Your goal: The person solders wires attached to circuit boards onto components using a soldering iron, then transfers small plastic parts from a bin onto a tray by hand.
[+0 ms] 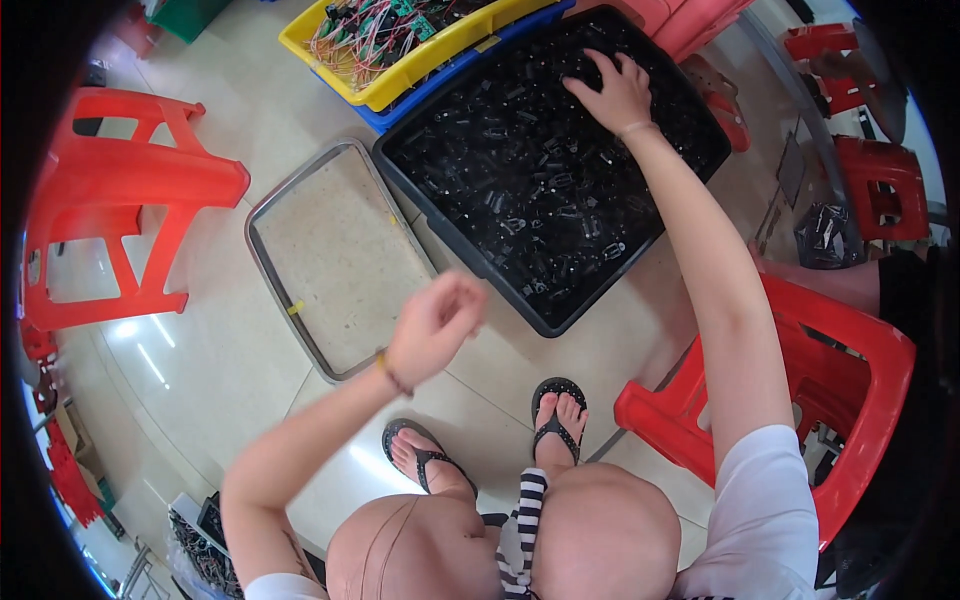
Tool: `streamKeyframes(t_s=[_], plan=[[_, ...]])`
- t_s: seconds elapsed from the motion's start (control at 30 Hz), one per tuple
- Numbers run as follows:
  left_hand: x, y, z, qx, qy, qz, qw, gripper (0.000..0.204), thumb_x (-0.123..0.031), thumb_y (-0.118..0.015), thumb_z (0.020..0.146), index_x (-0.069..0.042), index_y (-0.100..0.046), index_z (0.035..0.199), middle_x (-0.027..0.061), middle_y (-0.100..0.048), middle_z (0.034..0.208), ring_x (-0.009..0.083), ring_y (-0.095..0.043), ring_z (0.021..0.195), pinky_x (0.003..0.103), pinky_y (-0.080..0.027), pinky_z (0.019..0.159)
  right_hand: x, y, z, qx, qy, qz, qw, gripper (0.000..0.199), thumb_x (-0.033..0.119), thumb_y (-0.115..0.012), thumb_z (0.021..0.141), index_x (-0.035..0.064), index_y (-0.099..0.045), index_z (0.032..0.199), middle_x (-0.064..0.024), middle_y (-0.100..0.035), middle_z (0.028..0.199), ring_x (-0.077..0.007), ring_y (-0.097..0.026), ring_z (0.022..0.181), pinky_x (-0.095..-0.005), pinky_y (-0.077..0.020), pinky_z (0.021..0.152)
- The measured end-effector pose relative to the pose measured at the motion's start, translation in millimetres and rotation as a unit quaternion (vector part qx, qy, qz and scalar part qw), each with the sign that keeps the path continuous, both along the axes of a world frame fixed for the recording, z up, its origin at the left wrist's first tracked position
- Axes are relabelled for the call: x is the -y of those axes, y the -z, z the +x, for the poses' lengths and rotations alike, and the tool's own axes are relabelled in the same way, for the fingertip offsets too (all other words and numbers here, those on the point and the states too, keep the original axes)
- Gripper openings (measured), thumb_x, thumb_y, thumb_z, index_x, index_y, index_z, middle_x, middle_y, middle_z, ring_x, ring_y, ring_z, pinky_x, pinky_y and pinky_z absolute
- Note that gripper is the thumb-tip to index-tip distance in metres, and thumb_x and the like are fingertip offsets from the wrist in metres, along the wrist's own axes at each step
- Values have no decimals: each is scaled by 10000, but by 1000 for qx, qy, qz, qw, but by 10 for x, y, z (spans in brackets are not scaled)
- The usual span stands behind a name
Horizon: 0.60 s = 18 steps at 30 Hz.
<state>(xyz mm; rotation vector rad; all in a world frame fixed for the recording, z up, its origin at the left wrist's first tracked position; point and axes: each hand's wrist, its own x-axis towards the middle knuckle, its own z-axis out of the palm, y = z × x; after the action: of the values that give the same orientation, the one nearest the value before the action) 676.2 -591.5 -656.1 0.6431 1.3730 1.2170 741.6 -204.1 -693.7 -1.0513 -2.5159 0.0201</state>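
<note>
A large black bin (468,255) lies ahead of me, filled with many small dark and clear plastic pieces (540,180). My right hand (615,97) reaches over its far right part, thumb and fingers spread, with nothing visible between them. Closer to me, my left hand (440,325) hangs in the air between the bin's near side and a shallow metal-rimmed tray (335,235). Its fingers are curled in and slightly blurred. Whatever they may hold is hidden.
Beyond the bin stands a yellow tray (385,92) of wired green circuit boards (405,25) on a blue container. Red plastic stools stand at left (140,210) and right (850,400). A black plastic bag (828,236) sits at the right. My sandalled feet (560,425) rest before the bin.
</note>
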Motion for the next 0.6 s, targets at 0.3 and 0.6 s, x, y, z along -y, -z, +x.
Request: streamKeyframes(t_s=[0.3,0.6], plan=[[-2020,415,-131,-282,-121,-77,949,976,-291,-810,586,-185,-301,1412,210,-360,1370,406,-398,1259,446,-367,1059,192,8,-119,108,17,-207,972,682,543,-648,725,295,-503,1343,-203,-495,1323,-434,-413,1219,-490,-379,1007],[-1874,806,-250,-155,-139,36,978,1111,-286,-835,521,-180,-276,1476,216,-359,1399,401,-373,1294,453,-331,1088,865,175,-34,-97,-57,-401,909,568,365,-692,703,182,-601,1233,-192,-601,1109,-370,-598,1045,-411,-467,938]])
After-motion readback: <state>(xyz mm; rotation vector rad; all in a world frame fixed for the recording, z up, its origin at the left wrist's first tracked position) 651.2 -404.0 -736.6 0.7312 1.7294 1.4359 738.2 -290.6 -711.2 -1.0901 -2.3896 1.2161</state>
